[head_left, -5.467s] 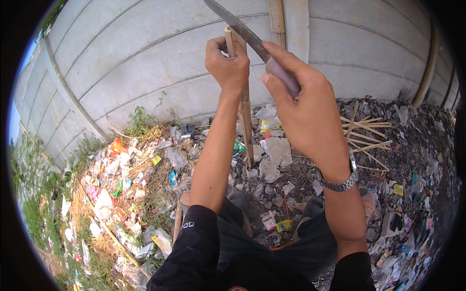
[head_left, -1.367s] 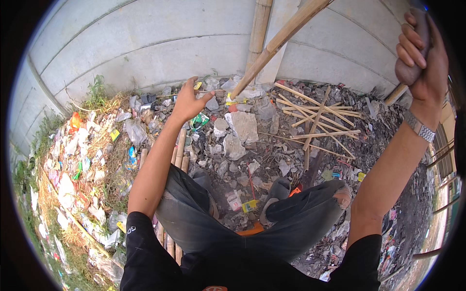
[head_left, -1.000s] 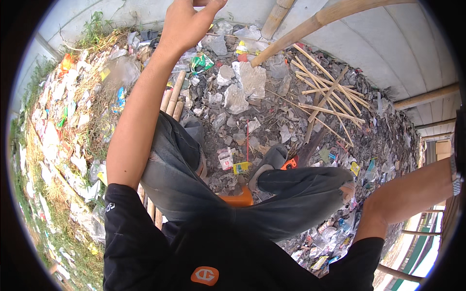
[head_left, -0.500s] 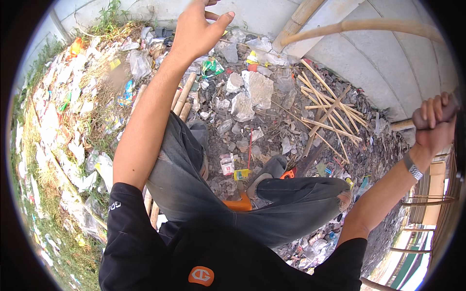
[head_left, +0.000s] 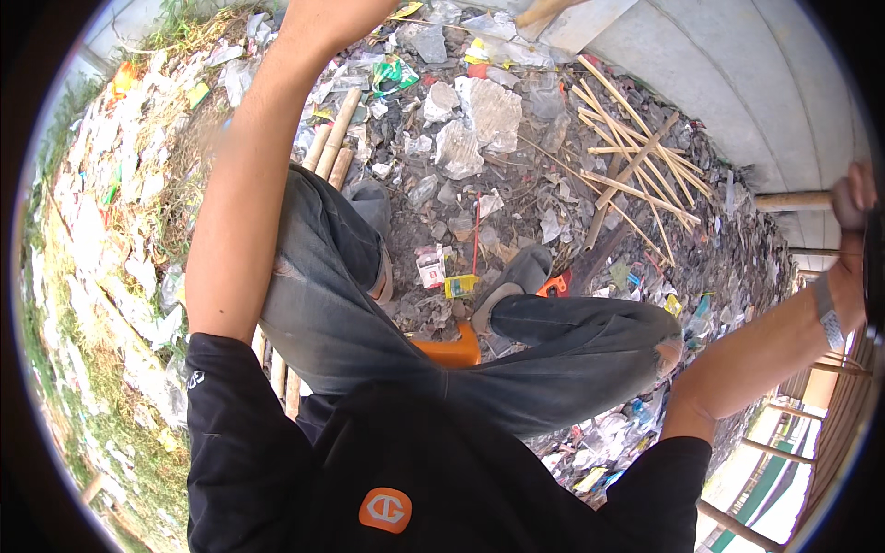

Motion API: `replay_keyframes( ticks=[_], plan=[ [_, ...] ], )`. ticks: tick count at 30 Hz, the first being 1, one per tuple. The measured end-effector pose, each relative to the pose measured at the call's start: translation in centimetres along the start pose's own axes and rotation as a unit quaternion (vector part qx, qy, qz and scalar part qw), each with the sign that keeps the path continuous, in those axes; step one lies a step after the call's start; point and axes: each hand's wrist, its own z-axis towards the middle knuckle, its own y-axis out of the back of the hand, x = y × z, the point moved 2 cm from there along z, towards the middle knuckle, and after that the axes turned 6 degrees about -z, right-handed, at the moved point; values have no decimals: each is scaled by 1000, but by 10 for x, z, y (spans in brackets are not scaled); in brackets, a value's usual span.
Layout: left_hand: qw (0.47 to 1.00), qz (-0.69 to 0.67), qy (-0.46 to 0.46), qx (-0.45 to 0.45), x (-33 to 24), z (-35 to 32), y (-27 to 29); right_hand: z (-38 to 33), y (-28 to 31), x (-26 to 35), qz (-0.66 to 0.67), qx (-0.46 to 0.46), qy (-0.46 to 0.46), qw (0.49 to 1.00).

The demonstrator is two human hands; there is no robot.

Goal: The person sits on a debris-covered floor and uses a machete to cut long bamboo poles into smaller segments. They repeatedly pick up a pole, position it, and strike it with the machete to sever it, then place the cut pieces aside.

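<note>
My left hand (head_left: 346, 17) reaches past the upper edge; only its wrist side shows, and the fingers are cut off. Near it, a short part of a bamboo pole (head_left: 544, 11) shows against the wall. At the far right rim my right hand (head_left: 855, 198) has its fingers curled closed, in shadow. What lies in its grip is too dark and cropped to name. A grey band (head_left: 827, 313) circles that wrist. Between my feet and right leg, a handsaw's orange handle (head_left: 556, 284) shows on the ground.
Thin bamboo strips (head_left: 636, 166) lie crossed at the right, near the pale wall (head_left: 728, 83). Thicker bamboo poles (head_left: 339, 134) lie beside my left leg. Broken slabs (head_left: 493, 115) and litter cover the ground. An orange plastic piece (head_left: 452, 350) sits beneath me.
The left hand has moved up, its fingers leaving the view. My right hand has shifted to the right rim. The curved bamboo length at upper right is out of view.
</note>
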Motion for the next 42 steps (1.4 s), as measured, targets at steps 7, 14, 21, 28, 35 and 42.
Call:
replay_keyframes(
  ticks=[7,14,21,28,35,42],
  plan=[
    [999,-27,5,-18,55,27,-22,-52,-22,-272,95,-51,-278,955],
    [996,25,-82,-28,57,30,-23,-32,-13,-147,-141,-29,-279,950],
    [993,50,-105,-14,52,22,-14,-24,-19,-10,-134,-50,-174,974],
    [996,10,-91,-5,43,17,-18,-36,-29,-16,-116,-5,-212,970],
    [999,-17,-11,25,48,15,-32,-57,-66,-207,-98,-23,-265,959],
    [991,-121,-51,25,1,46,-62,-94,-91,-190,-129,39,-247,960]
  ],
)
